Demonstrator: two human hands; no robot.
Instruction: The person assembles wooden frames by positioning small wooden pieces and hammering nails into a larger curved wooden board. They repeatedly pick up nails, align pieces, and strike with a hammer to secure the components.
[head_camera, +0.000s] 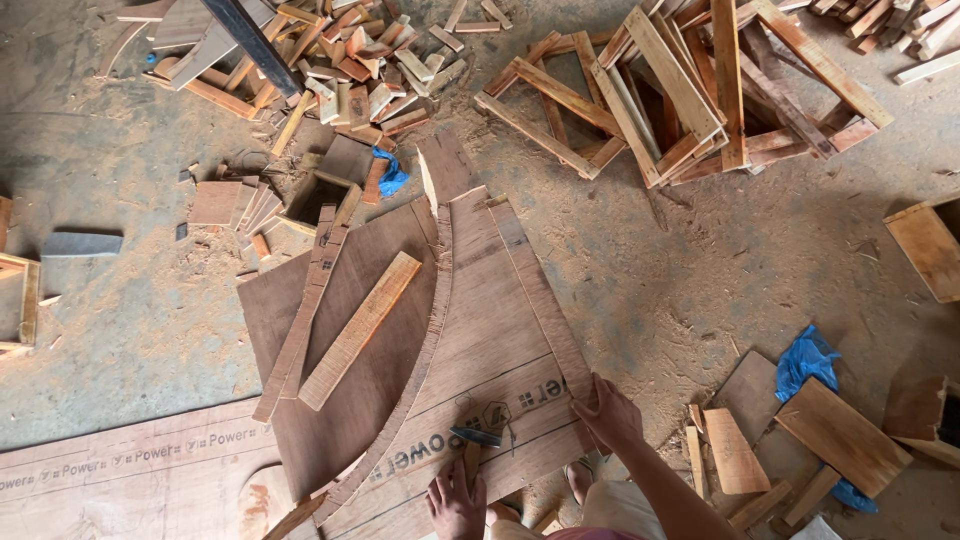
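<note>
On the dusty concrete floor (130, 250), at the bottom middle of the view, the person is working over a sheet of brown plywood (500, 340) that is lying flat in the sawdust. Their left hand (455, 500) is closing around the wooden handle of a hammer (473, 445), whose dark metal head is resting on the plywood just above the knuckles. Their right hand (607, 412) is pressing down on the sheet's right edge, fingers curled over the near end of a thin curved strip (545, 290) that is running up along that edge (whether it is pinching the strip or only bearing down on it is hard to tell). A second curved, frayed strip (425, 345) is arcing across the middle of the plywood, from its top down toward the lower left. Left of that arc, a pale wooden plank (360, 330) is lying slantwise on the sheet, and a narrower dark slat (305, 320) is lying just beside it, both well apart from the hands. Another printed sheet (120, 470) is stretching along the bottom left. Farther up, a heap of offcut blocks (340, 70) is sitting at the top left and a pile of slatted frames (690, 90) at the top right. A blue plastic bag (805, 360) is lying among loose boards (840, 435) to the right of the person's forearm.
</note>
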